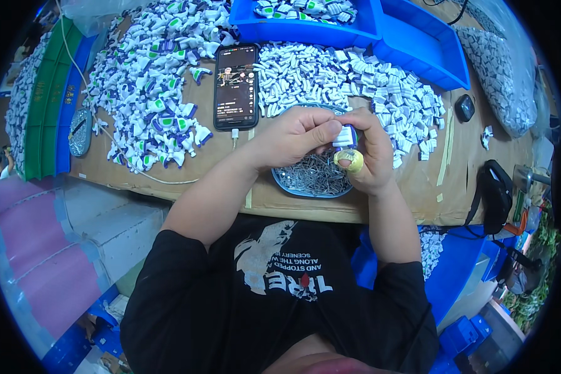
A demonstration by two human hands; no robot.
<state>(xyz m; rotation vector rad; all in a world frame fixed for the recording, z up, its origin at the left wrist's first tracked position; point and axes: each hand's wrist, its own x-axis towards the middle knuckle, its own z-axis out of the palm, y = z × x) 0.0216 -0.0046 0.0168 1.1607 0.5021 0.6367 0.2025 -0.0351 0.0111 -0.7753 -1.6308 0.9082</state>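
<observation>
your left hand [296, 136] and right hand [369, 153] pinch a small white and blue plastic piece [345, 136] between the fingertips. below it, a round dish [282, 181] holds thin metal pins [315, 176]. the blue bin [305, 30] holds white parts.

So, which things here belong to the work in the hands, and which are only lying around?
In use:
- left hand
- right hand
- small white and blue part
- dish of metal pins
- pile of white parts

Lying about:
- phone
- black pouch
- small black device

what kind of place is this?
Likely a small-parts assembly bench: heaps of white plastic parts on a table, blue bins, a dish of metal pins. Both hands pinch one small piece.
</observation>
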